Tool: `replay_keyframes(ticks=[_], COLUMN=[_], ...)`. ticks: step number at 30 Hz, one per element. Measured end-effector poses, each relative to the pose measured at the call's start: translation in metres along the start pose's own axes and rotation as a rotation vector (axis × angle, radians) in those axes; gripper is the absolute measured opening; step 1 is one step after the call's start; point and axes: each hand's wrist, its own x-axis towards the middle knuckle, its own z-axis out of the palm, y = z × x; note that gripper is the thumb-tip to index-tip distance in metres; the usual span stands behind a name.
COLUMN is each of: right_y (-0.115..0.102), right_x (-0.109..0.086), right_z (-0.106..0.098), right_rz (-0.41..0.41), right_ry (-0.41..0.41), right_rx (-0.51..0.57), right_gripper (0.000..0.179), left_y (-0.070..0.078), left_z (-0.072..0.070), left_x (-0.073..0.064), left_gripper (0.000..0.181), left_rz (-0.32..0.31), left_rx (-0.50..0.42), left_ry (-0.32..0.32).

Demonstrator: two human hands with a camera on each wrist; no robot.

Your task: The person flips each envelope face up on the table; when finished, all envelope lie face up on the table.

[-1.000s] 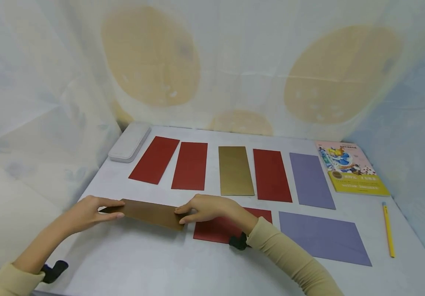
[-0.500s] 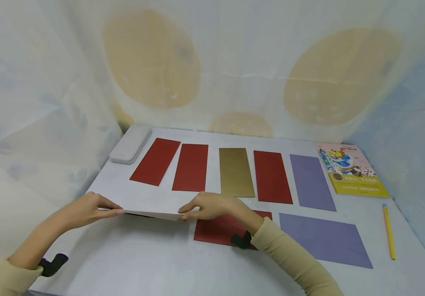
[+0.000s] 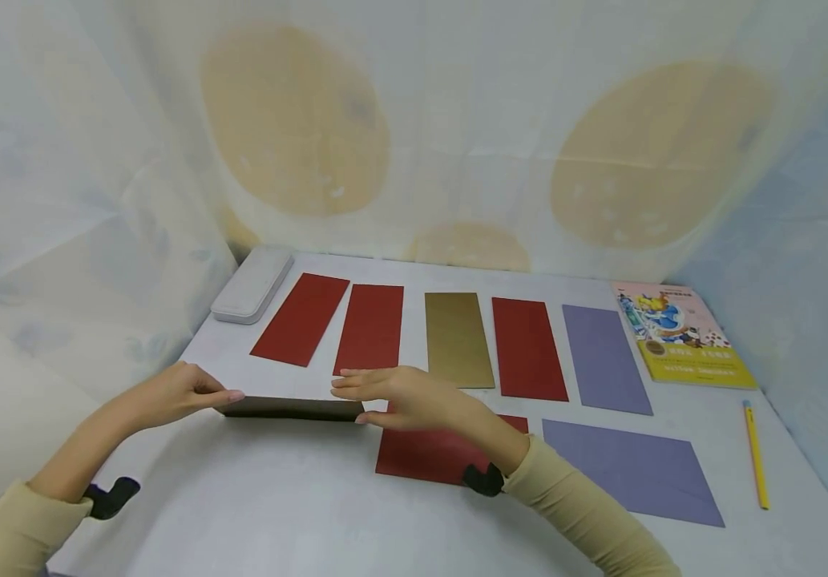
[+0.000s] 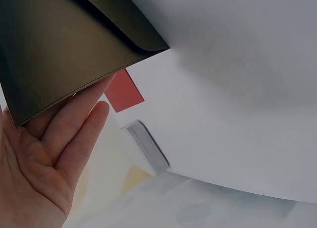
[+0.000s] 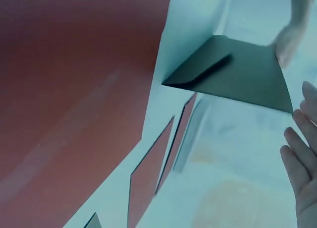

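Observation:
A gold-brown paper envelope [image 3: 291,408] is held tilted over the white table, its dark side towards me in the head view. The edge of its flap shows in the left wrist view, where the envelope [image 4: 64,49] hides part of the fingers. My left hand [image 3: 175,398] pinches its left end. At the opposite end, my right hand [image 3: 409,398] has its fingers extended, with the thumb by the corner. In the right wrist view these fingers [image 5: 299,153] lie straight beside the envelope's corner [image 5: 247,79]. Under my right forearm lies a red envelope [image 3: 417,457].
Along the back lie a red envelope [image 3: 301,318], another red one [image 3: 370,324], a gold one [image 3: 459,339], a third red one [image 3: 529,349] and a purple one [image 3: 606,358]. Another purple envelope [image 3: 630,469], a yellow pencil [image 3: 756,457] and a book [image 3: 684,332] are rightward; a white case [image 3: 252,284] is back left.
The envelope has been tipped over, from its gold-brown face through nearly edge-on to its dark underside. My right hand has loosened its pinch and straightened its fingers; the left keeps its hold.

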Motion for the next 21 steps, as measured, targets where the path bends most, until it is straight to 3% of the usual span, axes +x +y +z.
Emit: replay_keyframes(ticks=[4, 7, 11, 15, 19, 21], right_y=[-0.001, 0.001, 0.007, 0.014, 0.021, 0.024], right_x=[0.004, 0.006, 0.008, 0.009, 0.009, 0.011], right_z=[0.003, 0.005, 0.006, 0.006, 0.008, 0.009], right_rz=[-0.024, 0.008, 0.038, 0.043, 0.041, 0.04], right_ry=[-0.003, -0.034, -0.047, -0.028, 0.003, 0.016], right_rx=[-0.133, -0.191, -0.186, -0.158, -0.144, -0.143], right_gripper=[0.048, 0.049, 0.05, 0.052, 0.054, 0.054], left_y=[-0.001, -0.002, -0.003, -0.003, -0.005, -0.007], left_z=[0.0, 0.003, 0.012, 0.022, 0.028, 0.03], left_x=[0.006, 0.007, 0.007, 0.005, 0.001, 0.0], left_gripper=[0.028, 0.026, 0.022, 0.045, 0.06, 0.062], left_rz=[0.016, 0.031, 0.15, 0.341, 0.429, 0.436], left_rx=[0.006, 0.009, 0.056, 0.162, 0.21, 0.21], left_ry=[0.038, 0.118, 0.323, 0.563, 0.694, 0.718])
